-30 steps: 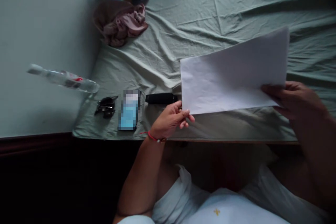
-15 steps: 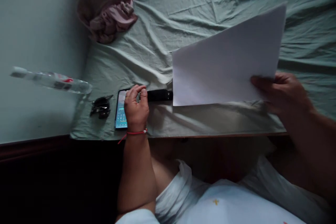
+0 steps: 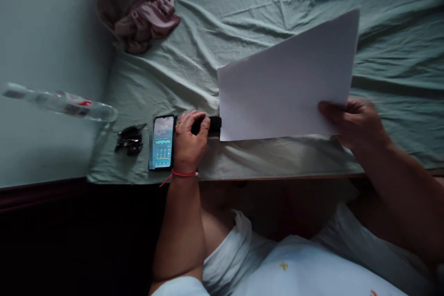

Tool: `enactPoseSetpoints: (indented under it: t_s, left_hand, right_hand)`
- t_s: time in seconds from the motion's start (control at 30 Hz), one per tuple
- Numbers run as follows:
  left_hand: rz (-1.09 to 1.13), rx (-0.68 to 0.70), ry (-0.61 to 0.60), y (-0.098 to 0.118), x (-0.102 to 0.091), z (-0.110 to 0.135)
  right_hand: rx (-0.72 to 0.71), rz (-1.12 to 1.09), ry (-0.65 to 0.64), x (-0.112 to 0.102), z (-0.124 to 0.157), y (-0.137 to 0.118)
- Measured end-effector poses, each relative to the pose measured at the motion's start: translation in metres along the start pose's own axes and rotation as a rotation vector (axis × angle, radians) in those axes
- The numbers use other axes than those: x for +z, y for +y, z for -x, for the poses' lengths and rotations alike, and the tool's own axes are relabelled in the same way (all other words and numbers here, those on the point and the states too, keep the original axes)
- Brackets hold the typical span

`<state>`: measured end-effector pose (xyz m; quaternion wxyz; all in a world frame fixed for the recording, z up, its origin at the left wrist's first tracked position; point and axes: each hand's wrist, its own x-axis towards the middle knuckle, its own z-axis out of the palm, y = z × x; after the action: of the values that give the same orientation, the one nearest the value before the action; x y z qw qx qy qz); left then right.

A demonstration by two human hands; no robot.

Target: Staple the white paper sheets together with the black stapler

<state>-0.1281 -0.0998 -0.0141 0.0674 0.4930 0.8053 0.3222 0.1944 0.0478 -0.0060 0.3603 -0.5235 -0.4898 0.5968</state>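
Observation:
My left hand (image 3: 190,141), with a ring and a red string bracelet, is closed around the rear part of a black stapler (image 3: 214,124) lying on the bed sheet. The stapler's front end is hidden at the left edge of the white paper (image 3: 284,83). With thumb on top, my right hand (image 3: 359,125) grips the paper by its lower right side and holds it tilted above the sheet. Whether it is one sheet or a thin stack, I cannot tell. Just left of my left hand lies a phone (image 3: 163,141) with its screen lit.
Dark folded glasses (image 3: 130,140) lie left of the phone. A clear plastic bottle (image 3: 69,104) with a red-and-white label is by the wall. Crumpled pink cloth (image 3: 149,18) sits at the back left. The wrinkled green sheet (image 3: 398,46) spreads across the bed.
My left hand has moved right, off the phone and onto the stapler. The paper and my right hand have shifted left, so the paper's edge now covers the stapler's front end.

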Motion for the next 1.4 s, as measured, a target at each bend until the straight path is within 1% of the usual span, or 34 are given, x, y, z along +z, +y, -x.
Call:
enactPoseSetpoints:
  t_s: [0.27, 0.5, 0.57, 0.63, 0.7, 0.77, 0.8, 0.87, 1.0, 1.07, 1.2, 1.4]
  left_hand:
    - [0.022, -0.008, -0.067, 0.01, -0.002, 0.004]
    - [0.039, -0.04, -0.159, 0.014, -0.01, 0.007]
    - [0.054, -0.037, -0.17, 0.014, -0.012, 0.007]
    - [0.058, -0.029, -0.122, 0.014, -0.011, 0.007]
    - [0.036, -0.005, -0.022, 0.015, -0.008, 0.004]
    - [-0.022, 0.024, 0.062, 0.017, -0.004, 0.0]
    - [-0.061, 0.029, 0.077, 0.018, -0.001, -0.003]
    - [-0.135, 0.018, 0.053, 0.021, 0.006, -0.008]
    - [-0.212, -0.025, -0.086, 0.025, 0.018, -0.012]
    - [-0.239, -0.038, -0.12, 0.026, 0.021, -0.011]
    - [-0.295, -0.039, -0.144, 0.024, 0.023, -0.01]
    - [-0.284, -0.049, -0.152, 0.025, 0.024, -0.008]
  right_hand:
    - [0.004, -0.025, 0.014, 0.001, -0.001, 0.0]
    - [0.009, -0.031, 0.005, 0.0, -0.001, 0.001]
    - [0.019, -0.024, 0.0, -0.001, -0.001, 0.002]
    - [0.03, -0.018, -0.004, -0.002, -0.001, 0.003]
    - [0.038, -0.014, -0.005, -0.002, -0.002, 0.004]
    - [0.044, -0.011, -0.005, -0.002, -0.002, 0.005]
    - [0.046, -0.01, -0.005, -0.002, -0.002, 0.005]
    - [0.047, -0.01, -0.003, -0.001, -0.002, 0.004]
    - [0.041, -0.017, 0.011, -0.001, -0.001, 0.003]
    - [0.045, -0.024, 0.011, -0.001, 0.0, 0.002]
    - [0.051, -0.031, 0.005, -0.003, -0.002, 0.004]
    - [0.054, -0.051, -0.007, -0.003, -0.004, 0.006]
